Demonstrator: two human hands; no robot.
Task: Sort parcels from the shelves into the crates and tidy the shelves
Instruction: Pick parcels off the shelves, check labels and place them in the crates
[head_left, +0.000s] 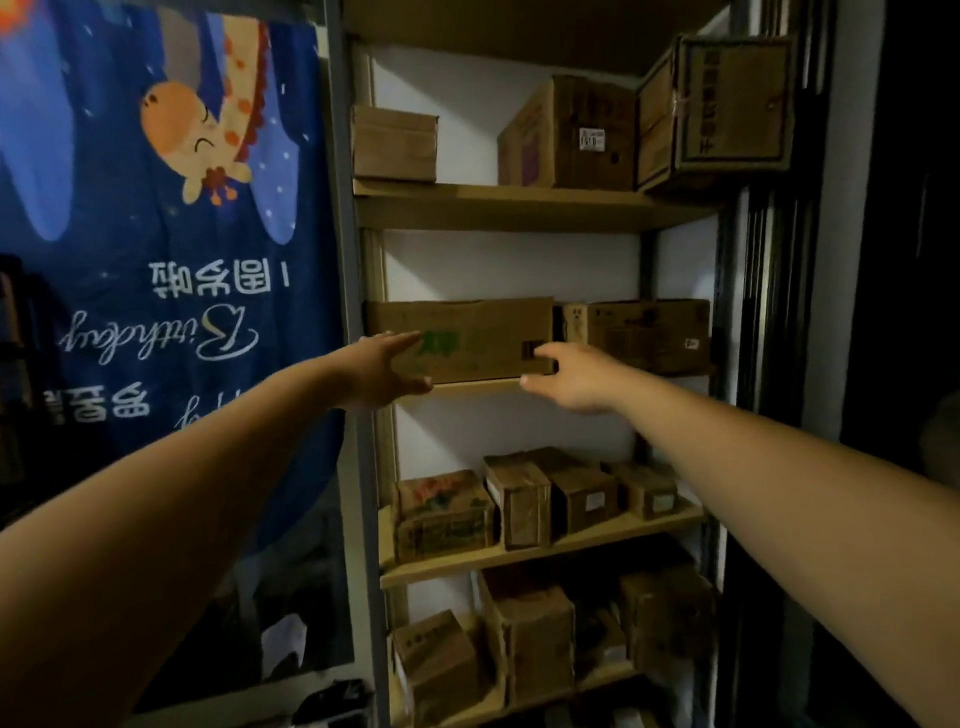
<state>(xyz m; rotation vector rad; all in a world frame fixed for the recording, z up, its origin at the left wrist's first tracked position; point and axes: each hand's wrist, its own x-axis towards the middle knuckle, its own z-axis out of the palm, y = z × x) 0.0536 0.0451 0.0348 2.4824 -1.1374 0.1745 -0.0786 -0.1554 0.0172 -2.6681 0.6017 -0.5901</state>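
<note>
Cardboard oblong box (470, 338), wooden shelf (478, 386), left hand (382, 371), right hand (576, 376) at front

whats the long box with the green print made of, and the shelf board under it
Long box: seemingly brown cardboard, matte, creased, with green print. Shelf board: pale wood or wood-look laminate, smooth edge; too dim to tell which.

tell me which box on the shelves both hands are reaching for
The long box with green print, left on the second shelf down: the left hand is at its left end, the right hand at its right end.
</note>
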